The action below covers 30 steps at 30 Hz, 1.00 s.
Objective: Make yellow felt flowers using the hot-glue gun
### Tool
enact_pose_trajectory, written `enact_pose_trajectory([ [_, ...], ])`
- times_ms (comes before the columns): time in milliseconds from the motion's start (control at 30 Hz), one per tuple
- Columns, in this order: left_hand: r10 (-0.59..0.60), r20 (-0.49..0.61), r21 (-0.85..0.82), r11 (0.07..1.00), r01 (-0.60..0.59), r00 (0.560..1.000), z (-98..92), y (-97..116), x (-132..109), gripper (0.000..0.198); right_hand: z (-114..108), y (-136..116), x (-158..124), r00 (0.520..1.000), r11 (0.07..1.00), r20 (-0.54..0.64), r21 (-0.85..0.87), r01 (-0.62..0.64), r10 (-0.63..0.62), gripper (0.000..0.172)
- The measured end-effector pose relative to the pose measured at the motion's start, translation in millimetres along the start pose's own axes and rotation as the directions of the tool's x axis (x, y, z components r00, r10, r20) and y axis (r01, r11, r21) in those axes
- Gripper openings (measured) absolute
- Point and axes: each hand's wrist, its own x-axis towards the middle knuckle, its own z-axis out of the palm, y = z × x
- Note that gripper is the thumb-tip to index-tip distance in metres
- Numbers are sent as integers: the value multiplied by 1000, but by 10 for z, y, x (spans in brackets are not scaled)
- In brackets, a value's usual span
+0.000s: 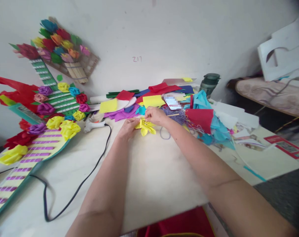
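Observation:
A yellow paper flower [146, 127] with spread petals is between my two hands, just above the white table [161, 177]. My left hand [128, 127] pinches its left side, fingers closed. From above, my right hand [155, 116] has its fingertips pressed together at the flower's upper edge; what exactly they grip there is hard to make out. A thin wooden stick [173, 115] shows just right of my right hand. Behind the hands lie sheets of purple [123, 113] and yellow paper [153, 100].
On the left stand a green striped panel [61, 98] with paper roses and a white glue gun [93, 125] with a black cord [100, 164]. Tangled purple yarn [176, 116], a phone [172, 102], red cloth [200, 120] and a dark bottle [210, 84] lie or stand to the right.

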Motion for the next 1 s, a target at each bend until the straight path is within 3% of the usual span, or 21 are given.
enact_pose_trajectory([
  [167,17,3,20,1000,-17,1000,35,46,-28,31,-8,57,23,997,998,47,26,57,-58,14],
  [400,19,11,43,999,-19,1000,40,53,-30,35,-55,-18,-32,992,990,120,-129,56,-40,17],
  [800,-106,10,-100,989,106,994,26,6,3,30,-101,-88,-115,990,969,64,-203,140,-129,17],
  [1000,-142,64,-172,973,151,988,-16,-38,26,30,-103,-108,-140,983,957,48,-225,184,-178,22],
])
